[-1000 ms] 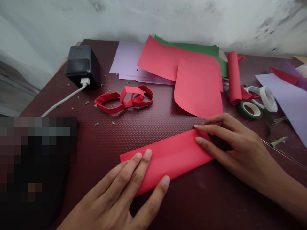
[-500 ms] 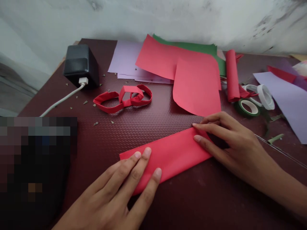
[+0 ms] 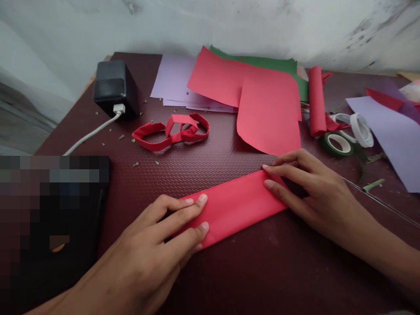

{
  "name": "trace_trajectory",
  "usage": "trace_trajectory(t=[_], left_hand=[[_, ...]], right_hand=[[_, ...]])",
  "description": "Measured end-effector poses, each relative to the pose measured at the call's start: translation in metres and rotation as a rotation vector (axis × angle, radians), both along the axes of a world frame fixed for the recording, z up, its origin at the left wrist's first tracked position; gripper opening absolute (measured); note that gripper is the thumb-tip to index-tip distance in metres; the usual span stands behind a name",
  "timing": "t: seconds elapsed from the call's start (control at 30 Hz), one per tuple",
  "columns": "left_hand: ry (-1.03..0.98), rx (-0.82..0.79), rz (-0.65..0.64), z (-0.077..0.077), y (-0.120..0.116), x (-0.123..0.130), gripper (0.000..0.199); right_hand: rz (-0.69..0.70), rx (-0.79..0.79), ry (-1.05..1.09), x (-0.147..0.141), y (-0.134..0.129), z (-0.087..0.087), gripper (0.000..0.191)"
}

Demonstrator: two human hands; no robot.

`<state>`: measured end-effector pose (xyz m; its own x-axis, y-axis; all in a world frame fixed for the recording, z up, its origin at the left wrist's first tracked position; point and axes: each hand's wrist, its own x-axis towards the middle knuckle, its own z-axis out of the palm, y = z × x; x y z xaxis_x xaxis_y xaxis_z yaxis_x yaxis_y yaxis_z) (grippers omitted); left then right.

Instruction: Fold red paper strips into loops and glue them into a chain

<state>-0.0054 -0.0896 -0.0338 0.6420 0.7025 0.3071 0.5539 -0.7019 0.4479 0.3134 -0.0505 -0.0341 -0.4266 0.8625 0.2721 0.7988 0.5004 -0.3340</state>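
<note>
A long folded strip of red paper (image 3: 234, 205) lies slantwise on the dark red table. My left hand (image 3: 164, 240) holds its left end, fingertips pressed on top and the thumb tip at the near edge. That end is mostly hidden under the fingers. At the far right corner my right hand (image 3: 302, 186) holds the paper between fingers and thumb. Beyond the strip, looped red paper bands (image 3: 170, 133) rest on the table. A loose red sheet (image 3: 269, 118) lies behind my right hand.
A black box-shaped device (image 3: 113, 87) with a white cable (image 3: 95, 131) stands back left. Lilac sheets (image 3: 173, 78) and green paper (image 3: 275, 65) lie at the back. Right of them are a red paper roll (image 3: 316, 100), green tape (image 3: 337, 144) and white tape rolls (image 3: 361, 130).
My left hand has closed in on the strip's left end, its fingers more bent and the thumb drawn toward the edge. My right hand keeps its place at the other end.
</note>
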Motion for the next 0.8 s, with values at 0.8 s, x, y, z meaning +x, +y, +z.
trace_trajectory(t=[0.8], left_hand=[[0.067, 0.159, -0.109, -0.019, 0.000, -0.010, 0.035]], right_hand=[[0.563, 0.193, -0.092, -0.064, -0.037, 0.012, 0.026]])
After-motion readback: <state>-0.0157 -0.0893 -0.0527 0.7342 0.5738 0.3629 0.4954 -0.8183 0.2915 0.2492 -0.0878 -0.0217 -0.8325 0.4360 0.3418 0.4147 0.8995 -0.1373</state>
